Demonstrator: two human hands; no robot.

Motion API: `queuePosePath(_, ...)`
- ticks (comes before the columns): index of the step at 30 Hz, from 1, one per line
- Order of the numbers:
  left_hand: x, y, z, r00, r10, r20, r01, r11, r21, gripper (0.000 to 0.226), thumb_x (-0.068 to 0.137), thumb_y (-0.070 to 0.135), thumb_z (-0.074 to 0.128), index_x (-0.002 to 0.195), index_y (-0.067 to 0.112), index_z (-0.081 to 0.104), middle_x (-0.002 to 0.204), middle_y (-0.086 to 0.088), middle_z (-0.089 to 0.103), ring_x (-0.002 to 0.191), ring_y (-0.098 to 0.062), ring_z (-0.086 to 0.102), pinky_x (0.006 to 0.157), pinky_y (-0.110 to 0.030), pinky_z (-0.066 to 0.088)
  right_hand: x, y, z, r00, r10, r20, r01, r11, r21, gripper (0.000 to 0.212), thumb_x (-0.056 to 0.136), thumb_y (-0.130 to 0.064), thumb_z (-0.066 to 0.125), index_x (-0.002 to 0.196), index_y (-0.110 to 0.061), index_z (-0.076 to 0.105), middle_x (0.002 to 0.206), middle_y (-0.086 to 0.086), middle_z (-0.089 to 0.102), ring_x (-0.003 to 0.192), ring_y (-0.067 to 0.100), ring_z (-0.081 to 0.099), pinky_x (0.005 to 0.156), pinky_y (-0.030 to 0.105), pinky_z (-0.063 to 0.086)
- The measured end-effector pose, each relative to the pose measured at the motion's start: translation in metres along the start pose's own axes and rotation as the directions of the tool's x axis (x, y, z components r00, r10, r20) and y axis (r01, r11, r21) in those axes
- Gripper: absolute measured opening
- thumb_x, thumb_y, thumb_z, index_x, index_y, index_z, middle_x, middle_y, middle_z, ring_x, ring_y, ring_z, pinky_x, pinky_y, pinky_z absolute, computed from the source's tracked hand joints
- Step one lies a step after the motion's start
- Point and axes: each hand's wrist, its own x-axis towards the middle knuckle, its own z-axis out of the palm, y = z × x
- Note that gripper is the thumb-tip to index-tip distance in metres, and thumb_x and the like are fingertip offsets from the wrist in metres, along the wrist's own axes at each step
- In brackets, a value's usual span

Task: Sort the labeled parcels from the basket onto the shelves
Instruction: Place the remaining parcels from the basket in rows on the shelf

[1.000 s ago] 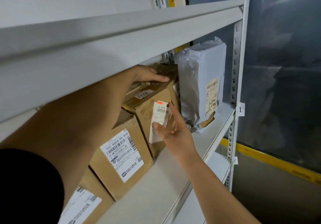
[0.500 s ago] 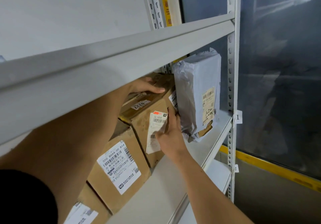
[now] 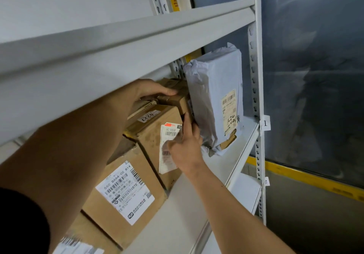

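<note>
A small taped brown box (image 3: 178, 99) lies on top of a cardboard box marked 0221 (image 3: 151, 135) on the white shelf (image 3: 228, 155). My left hand (image 3: 151, 90) reaches under the upper shelf beam and grips the small box from above, thumb along its front edge. My right hand (image 3: 186, 147) lies against the right front of the 0221 box, over its long white label. Its fingertips touch the small box's lower right corner, in the gap beside a grey plastic-wrapped parcel (image 3: 214, 100) that stands upright.
Left of the 0221 box stands a larger cardboard box with a 550 B664 label (image 3: 126, 192), and another labelled box (image 3: 84, 242) is nearer still. The upper shelf beam (image 3: 118, 56) hangs low over my left arm. An upright post (image 3: 256, 76) with a tag "1" (image 3: 265, 123) ends the shelf.
My right hand slid up from the white label to the small box's lower corner beside the grey parcel. My left hand stayed on top of the small box.
</note>
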Motion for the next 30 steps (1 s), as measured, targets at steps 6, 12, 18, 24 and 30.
queuePosePath(6,0.003,-0.010,-0.003,0.998,0.004,-0.058,-0.001,0.999,0.040,0.086,0.060,0.073,0.088,0.121,0.013,0.075,0.117,-0.008,0.077,0.107,-0.029,0.073,0.106,-0.043,0.053,-0.008,0.008,0.003,0.999,-0.037,-0.009,0.038,0.998,0.049,0.106,0.090,-0.007,0.069,0.166,-0.048,0.007,0.167,-0.006,0.014,0.155,0.028,0.015,0.127,0.059,0.027)
queuePosePath(12,0.001,-0.017,-0.011,0.998,-0.008,-0.065,0.017,0.989,0.147,0.103,0.066,0.077,0.081,0.143,0.012,0.061,0.148,-0.009,0.059,0.126,-0.028,0.058,0.101,-0.034,0.040,-0.013,0.011,0.004,0.998,-0.067,0.019,0.068,0.998,-0.020,0.101,0.095,-0.018,0.068,0.167,-0.047,0.003,0.167,-0.008,0.014,0.156,0.030,0.014,0.125,0.060,0.028)
queuePosePath(18,-0.020,-0.023,0.001,0.994,0.089,-0.070,-0.068,0.962,0.265,0.077,0.087,0.079,0.058,0.150,0.035,0.057,0.161,-0.002,0.048,0.147,-0.028,0.044,0.111,-0.035,0.031,-0.024,0.005,0.001,0.993,-0.115,0.033,0.118,0.981,-0.153,0.098,0.098,-0.031,0.063,0.168,-0.042,-0.005,0.170,-0.001,0.013,0.155,0.029,0.011,0.127,0.056,0.022)
queuePosePath(24,-0.066,-0.032,0.018,0.964,0.185,-0.190,-0.086,0.896,0.435,0.062,0.100,0.077,0.037,0.155,0.050,0.042,0.163,-0.004,0.046,0.145,-0.030,0.045,0.111,-0.035,0.035,-0.043,0.009,-0.009,0.971,-0.218,0.093,0.231,0.959,-0.163,0.087,0.105,-0.019,0.058,0.170,-0.024,0.001,0.176,-0.002,0.016,0.162,0.022,0.011,0.130,0.032,0.017)
queuePosePath(30,-0.135,-0.038,0.037,0.929,0.306,-0.208,-0.152,0.828,0.540,0.055,0.105,0.068,0.038,0.149,0.040,0.053,0.156,0.001,0.053,0.139,-0.025,0.049,0.107,-0.033,0.039,-0.060,0.013,-0.022,0.956,-0.226,0.185,0.265,0.939,-0.220,0.094,0.102,-0.018,0.063,0.170,-0.027,-0.002,0.178,-0.007,-0.001,0.163,0.015,-0.005,0.122,0.023,0.010)
